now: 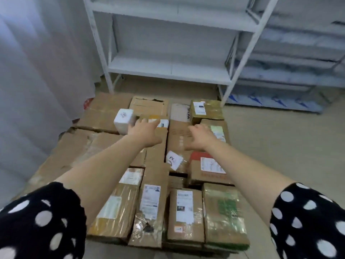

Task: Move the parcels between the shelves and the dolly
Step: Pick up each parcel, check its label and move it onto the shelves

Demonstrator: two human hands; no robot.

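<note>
Several brown cardboard parcels lie packed side by side on a low load that hides the dolly beneath. Among them are a small white box (123, 120), a tall brown parcel (178, 141) in the middle and a gold-wrapped parcel (206, 110) at the far right. My left hand (144, 132) reaches forward with its fingers spread, just right of the white box, holding nothing. Over the middle brown parcel my right hand (200, 136) stretches out, fingers relaxed and empty. The white metal shelves (168, 69) stand behind the load, with bare boards.
A second grey shelf unit (291, 58) stands at the right, with blue-marked sheets at floor level. A pale curtain (37, 71) hangs at the left, close to the load. Beige floor lies to the right of the parcels.
</note>
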